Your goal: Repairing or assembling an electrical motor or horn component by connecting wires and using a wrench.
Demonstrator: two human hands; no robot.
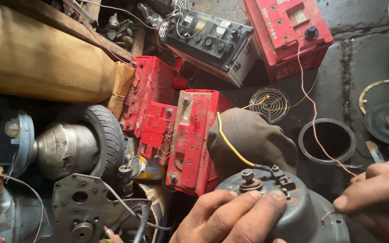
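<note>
The person crouches over a round grey motor housing (293,211) at the bottom of the view, low and right of centre. The left hand (230,218) lies flat on its domed top, fingers spread and pressed against the metal, steadying it rather than closing around anything. The right hand (377,198) comes in from the right edge with thumb and forefinger pinched together on a thin pinkish wire (314,117), which runs up across the floor toward a red battery (287,31) at the top. How firmly that pinch sits on the wire is hard to tell, since the fingertips are at the frame's edge.

On top of the housing stands a small bolt (247,175), and beside it a dark terminal block (281,177). A yellow wire (230,141) leaves that block and curves up over the person's brown-clad knee (253,139).

Just behind the knee lies a cluster of worn red batteries (190,139), and further back a black battery (210,38) with loose leads. To the left sits a small rubber tyre (106,132) around a metal hub, and below it a grey drilled plate (84,207). On the oily floor to the right lie a metal ring (327,141) and a round slotted grille (271,103).
</note>
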